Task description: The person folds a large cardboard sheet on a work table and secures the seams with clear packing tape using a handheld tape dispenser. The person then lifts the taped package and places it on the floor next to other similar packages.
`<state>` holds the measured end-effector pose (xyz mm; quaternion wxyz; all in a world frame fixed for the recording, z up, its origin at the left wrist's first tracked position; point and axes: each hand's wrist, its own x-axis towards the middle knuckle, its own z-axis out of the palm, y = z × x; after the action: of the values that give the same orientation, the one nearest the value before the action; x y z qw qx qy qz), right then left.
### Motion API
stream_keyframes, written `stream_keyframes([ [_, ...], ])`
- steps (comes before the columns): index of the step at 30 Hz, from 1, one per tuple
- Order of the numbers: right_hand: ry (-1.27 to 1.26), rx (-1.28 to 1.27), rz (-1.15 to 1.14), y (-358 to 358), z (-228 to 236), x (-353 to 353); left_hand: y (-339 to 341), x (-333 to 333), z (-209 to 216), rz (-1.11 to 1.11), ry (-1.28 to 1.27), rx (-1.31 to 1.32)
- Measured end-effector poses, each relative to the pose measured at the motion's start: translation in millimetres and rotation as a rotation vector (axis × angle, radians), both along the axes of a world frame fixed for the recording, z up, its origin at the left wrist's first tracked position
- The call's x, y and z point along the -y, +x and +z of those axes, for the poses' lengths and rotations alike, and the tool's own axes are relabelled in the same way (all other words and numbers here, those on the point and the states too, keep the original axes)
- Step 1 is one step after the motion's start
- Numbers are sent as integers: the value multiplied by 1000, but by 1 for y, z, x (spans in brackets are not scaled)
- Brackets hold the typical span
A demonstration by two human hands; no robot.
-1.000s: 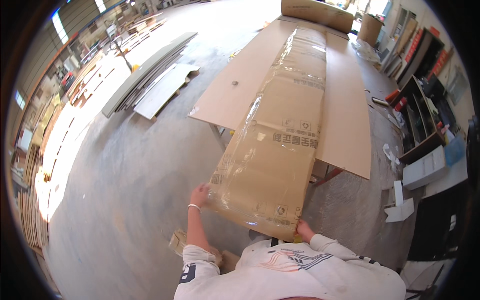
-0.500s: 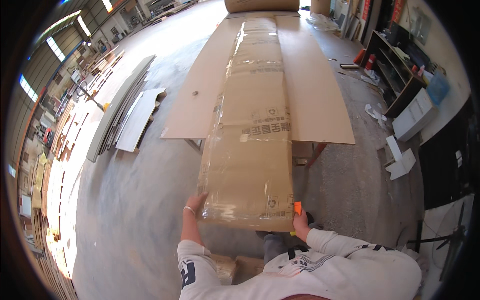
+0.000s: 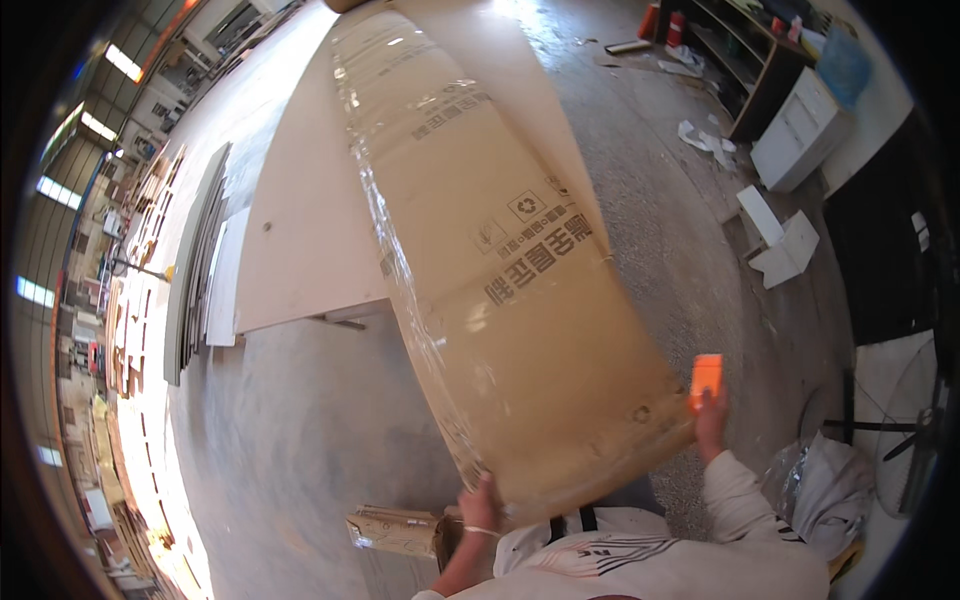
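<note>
A long flat package in brown cardboard, its left side shiny with clear tape, stretches away from me at a slant. My left hand grips its near left corner, with the fingers partly hidden beneath. At the near right corner my right hand is closed on the package edge. Out of the top of that hand sticks a bright orange object, whose kind I cannot make out. The package's far part rests on a broad pale board table, while its near end projects past the table edge.
Stacked panels lean low on the floor at left. Near my left arm lies a smaller taped brown package. To the right stand a white cabinet, a dark shelf unit and white panel pieces.
The package's near end has swung to the right with both hands gripping it, and now lies slanted across the table. My view has turned too, and the smaller taped package shows more fully.
</note>
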<state>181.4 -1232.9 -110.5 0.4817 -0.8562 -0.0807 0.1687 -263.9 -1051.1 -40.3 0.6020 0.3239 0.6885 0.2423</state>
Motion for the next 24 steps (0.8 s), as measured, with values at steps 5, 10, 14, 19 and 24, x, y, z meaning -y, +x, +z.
stream_keyframes([
  [5,-143,378,-88,179,0,77,119,121,-46,-230,-10,40],
  [10,-158,427,-168,273,-4,94,188,135,-16,-541,-144,343],
  [14,-473,591,-341,316,25,74,241,139,-38,-946,-231,220],
  [19,-668,709,-586,346,61,76,309,102,-35,-1265,-738,281],
  [24,-495,898,-683,250,63,84,305,7,-23,-1361,-518,294],
])
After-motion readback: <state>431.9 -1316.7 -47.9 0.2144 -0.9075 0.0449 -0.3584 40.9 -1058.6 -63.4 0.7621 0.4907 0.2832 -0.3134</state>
